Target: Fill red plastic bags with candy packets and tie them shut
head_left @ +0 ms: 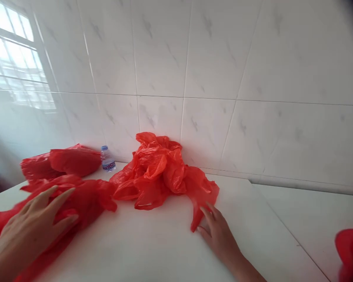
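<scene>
A heap of crumpled red plastic bags (159, 168) lies on the white tabletop (141, 243) against the tiled wall. At the right end of the heap, my right hand (219, 233) touches a loose bag flap, with its thumb and fingers apart around the edge. My left hand (32, 223) rests with spread fingers on more red plastic bags (85, 196), spread out in a layer at the left. The underside of this hand is hidden. Both piles meet near the middle.
Behind the left pile sits a folded red bundle (76, 160), beside a small clear water bottle (107, 158) with a blue cap. A second white surface (312, 207) adjoins on the right. Something red (351, 250) shows at the right edge. The tiled wall (211, 78) closes off the back.
</scene>
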Motion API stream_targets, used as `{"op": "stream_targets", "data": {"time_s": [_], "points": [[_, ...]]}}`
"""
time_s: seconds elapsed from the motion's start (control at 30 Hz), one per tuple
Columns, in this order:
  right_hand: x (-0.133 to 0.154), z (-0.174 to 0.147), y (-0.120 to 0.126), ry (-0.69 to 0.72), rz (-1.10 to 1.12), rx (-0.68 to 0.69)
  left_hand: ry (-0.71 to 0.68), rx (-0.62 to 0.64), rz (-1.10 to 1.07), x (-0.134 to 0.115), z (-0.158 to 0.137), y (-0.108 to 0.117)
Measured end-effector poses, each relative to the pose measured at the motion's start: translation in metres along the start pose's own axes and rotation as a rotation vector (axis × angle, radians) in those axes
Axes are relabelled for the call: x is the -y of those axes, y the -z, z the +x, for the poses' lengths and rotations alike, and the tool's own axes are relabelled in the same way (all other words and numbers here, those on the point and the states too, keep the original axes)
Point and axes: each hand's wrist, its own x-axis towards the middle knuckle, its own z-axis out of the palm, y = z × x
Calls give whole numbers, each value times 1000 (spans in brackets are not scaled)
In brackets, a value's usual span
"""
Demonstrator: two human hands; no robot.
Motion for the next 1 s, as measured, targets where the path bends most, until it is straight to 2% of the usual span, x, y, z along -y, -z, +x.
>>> {"op": "stream_targets", "data": {"time_s": [0.1,0.17,0.23,0.33,0.43,0.57,0.63,0.77,0.9,0.93,1.0], "points": [[6,6,4,26,5,78,-203,95,-217,-33,-8,-15],[9,5,9,6,15,88,-328,173,-392,-73,-15,-14],[9,-1,14,-32,44,69,-415,306,-522,-116,-21,-8],[2,-23,24,-93,124,29,-576,613,-729,-174,-28,-1],[-7,-55,38,-141,207,51,-639,733,-876,-216,-31,-1],[-7,-90,61,-228,463,162,-616,686,-970,-258,-33,-10],[-4,-97,73,-300,615,155,-572,722,-1055,-273,-35,-12],[-9,-93,92,-514,780,-15,-394,849,-1192,-288,-43,-10],[-22,-91,100,-789,741,-296,-174,890,-1237,-288,-49,-3],[-23,-93,99,-812,725,-313,-117,899,-1249,-288,-50,-1],[-19,-97,94,-785,751,-200,-27,906,-1269,-287,-48,1]]}}
